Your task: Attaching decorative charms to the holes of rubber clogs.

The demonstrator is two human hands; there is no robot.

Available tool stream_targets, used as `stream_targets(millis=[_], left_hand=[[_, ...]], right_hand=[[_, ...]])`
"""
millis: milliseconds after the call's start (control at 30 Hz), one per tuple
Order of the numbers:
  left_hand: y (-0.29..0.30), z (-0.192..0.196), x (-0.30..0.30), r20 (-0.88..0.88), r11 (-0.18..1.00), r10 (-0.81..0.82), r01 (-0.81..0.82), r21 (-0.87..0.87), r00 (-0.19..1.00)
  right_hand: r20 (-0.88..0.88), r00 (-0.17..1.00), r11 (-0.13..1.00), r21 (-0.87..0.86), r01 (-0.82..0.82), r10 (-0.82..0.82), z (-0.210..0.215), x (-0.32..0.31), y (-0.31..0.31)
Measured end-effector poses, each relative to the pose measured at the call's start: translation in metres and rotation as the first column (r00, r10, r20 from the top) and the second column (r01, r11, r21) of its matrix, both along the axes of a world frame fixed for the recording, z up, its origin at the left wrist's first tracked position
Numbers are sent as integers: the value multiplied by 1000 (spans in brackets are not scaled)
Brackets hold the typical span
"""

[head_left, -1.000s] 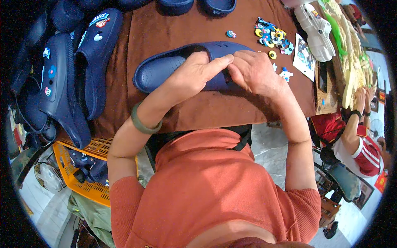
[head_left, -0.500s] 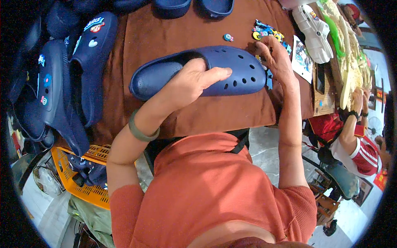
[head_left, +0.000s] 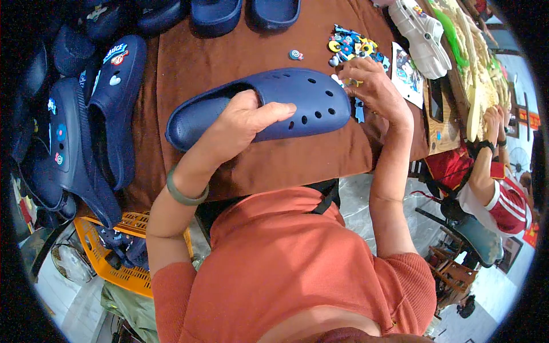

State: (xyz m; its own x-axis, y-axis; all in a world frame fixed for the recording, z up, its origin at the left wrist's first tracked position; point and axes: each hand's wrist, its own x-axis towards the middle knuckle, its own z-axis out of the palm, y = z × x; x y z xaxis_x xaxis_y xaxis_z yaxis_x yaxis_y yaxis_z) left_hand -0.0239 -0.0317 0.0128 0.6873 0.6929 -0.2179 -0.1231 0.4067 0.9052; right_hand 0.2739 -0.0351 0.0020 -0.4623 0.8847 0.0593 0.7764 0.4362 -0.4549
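Observation:
A navy blue clog (head_left: 309,108) with round holes in its upper lies sideways in front of me, toe to the right. My left hand (head_left: 246,120) grips it, fingers inside the foot opening and thumb pressed on the upper. At the toe, my right hand (head_left: 372,86) has its fingers bent close together around a small white shoe charm (head_left: 336,80), partly hidden by the fingertips. Just beyond that hand is a pile of colourful shoe charms (head_left: 349,43). A blue charm (head_left: 359,110) lies below the right hand, and a round swirl charm (head_left: 295,55) lies alone behind the clog.
Navy clogs with charms (head_left: 117,97) crowd the left side, and more clogs (head_left: 216,14) stand at the back. On the right are a printed card (head_left: 407,74), a white clog (head_left: 420,40) and a phone (head_left: 436,106). An orange basket (head_left: 123,280) sits below left. Another person's hands (head_left: 493,123) work at far right.
My right hand has come down from the edge of the charm pile to the clog's toe, its fingers drawing closer together. The left hand keeps its grip. The whole view has shifted slightly.

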Motion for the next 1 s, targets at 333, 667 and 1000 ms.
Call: stream_targets(millis=[333, 667, 1000], left_hand=[[1, 2, -2, -41, 1000, -17, 18, 24, 999], [0, -5, -3, -60, 998, -29, 32, 51, 998], [-5, -26, -4, -16, 865, -67, 66, 497, 998]], right_hand=[[-571, 633, 841, -467, 274, -523, 18, -8, -9], [-436, 839, 850, -524, 59, -327, 21, -10, -9], [-401, 885, 833, -553, -27, -238, 22, -25, -7]])
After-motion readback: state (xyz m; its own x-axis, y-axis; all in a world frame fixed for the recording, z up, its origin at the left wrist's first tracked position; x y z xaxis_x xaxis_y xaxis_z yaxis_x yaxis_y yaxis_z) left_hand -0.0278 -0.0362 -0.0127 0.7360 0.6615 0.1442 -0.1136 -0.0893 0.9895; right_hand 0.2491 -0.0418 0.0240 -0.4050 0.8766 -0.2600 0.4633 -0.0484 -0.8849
